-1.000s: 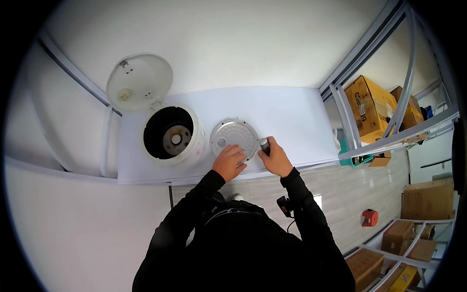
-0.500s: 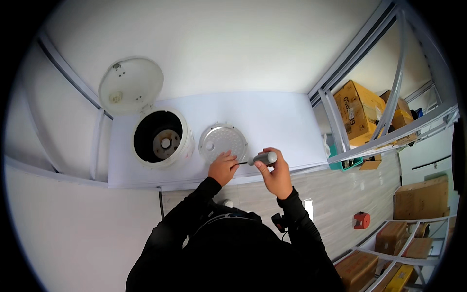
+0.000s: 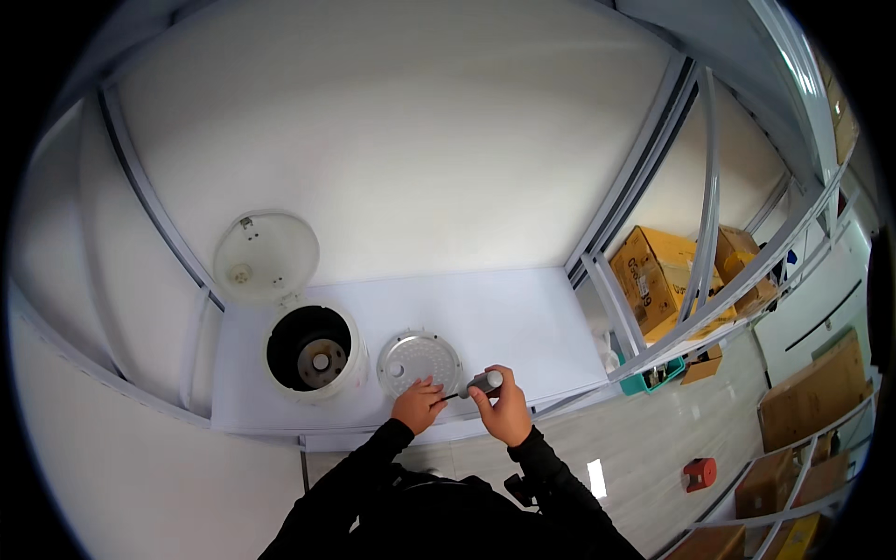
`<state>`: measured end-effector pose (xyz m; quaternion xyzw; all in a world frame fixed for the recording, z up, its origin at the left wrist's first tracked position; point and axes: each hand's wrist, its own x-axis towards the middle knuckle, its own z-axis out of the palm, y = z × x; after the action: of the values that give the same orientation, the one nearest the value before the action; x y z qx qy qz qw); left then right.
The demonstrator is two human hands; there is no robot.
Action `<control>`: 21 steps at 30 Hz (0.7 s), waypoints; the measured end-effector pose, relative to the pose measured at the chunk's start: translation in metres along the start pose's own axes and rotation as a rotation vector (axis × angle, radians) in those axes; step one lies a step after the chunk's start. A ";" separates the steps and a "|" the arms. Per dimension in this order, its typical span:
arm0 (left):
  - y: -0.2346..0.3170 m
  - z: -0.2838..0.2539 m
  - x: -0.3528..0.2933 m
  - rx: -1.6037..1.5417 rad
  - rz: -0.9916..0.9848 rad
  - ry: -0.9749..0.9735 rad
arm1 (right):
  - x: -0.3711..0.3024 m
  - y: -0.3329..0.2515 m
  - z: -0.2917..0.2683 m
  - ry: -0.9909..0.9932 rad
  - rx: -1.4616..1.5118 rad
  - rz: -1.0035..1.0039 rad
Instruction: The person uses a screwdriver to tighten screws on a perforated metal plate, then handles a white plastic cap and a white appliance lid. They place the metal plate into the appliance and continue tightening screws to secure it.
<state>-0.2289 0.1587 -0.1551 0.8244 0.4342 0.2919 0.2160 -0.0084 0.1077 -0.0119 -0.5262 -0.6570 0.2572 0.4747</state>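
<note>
A rice cooker (image 3: 343, 375) with a white body stands at the left of the white table, its inside dark with a round heating plate (image 3: 320, 362) at the bottom. Its lid (image 3: 266, 257) is tipped back. To its right lies a round perforated metal plate (image 3: 420, 358) with a larger round hole and small fixings along its rim. My left hand (image 3: 417, 407) holds this plate by its near right edge. In my right hand (image 3: 507, 413) is a grey-handled screwdriver (image 3: 481, 384), pointing left. Its tip meets the plate's edge beside my left fingers, which partly hide the contact.
The white table (image 3: 523, 327) runs along a pale wall, with metal frame posts at both ends. Beyond its right end are a yellow carton (image 3: 658, 280) and a green bin (image 3: 653, 375). A red object (image 3: 699, 474) sits on the floor near shelves of brown boxes (image 3: 767, 483).
The view has tilted up, so everything sits lower in the picture. Both hands remain at the metal plate's edge, with the screwdriver still in my right hand.
</note>
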 end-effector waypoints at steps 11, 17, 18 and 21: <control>0.002 0.007 0.000 -0.018 -0.061 0.058 | 0.006 -0.022 0.010 -0.090 -0.312 -0.247; 0.005 0.007 0.000 0.003 -0.070 0.102 | 0.013 -0.018 0.007 -0.087 -0.268 -0.264; 0.006 0.006 0.000 0.011 -0.053 0.103 | 0.013 -0.017 0.005 -0.098 -0.263 -0.260; 0.006 0.005 -0.001 0.030 -0.015 0.103 | 0.014 -0.020 0.004 -0.122 -0.267 -0.249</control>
<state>-0.2225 0.1547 -0.1556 0.8081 0.4553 0.3258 0.1834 -0.0209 0.1150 0.0080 -0.4827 -0.7727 0.1386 0.3882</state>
